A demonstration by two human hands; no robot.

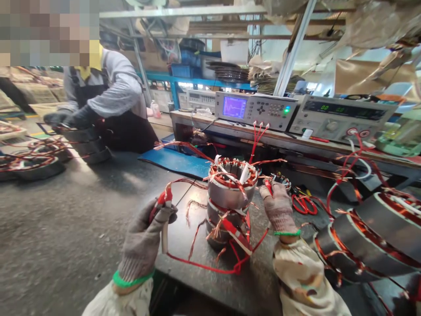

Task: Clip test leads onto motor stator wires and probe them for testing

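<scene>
Hands [146,230] gripping red clips [165,195] flank stacked stators [223,198], wider gap leftward

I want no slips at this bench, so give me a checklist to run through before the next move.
1. Left hand grips a red clip: ok.
2. Right hand grips a red clip: ok.
3. Both clips bite on wire: cannot tell; the fingers hide too much.
4. Stack of wound cores between the hands stands upright: ok.
5. Red lead runs without loops: not ok; it loops in front of the stack.
6. Screen behind the stack is lit: ok, showing a curve.
</scene>
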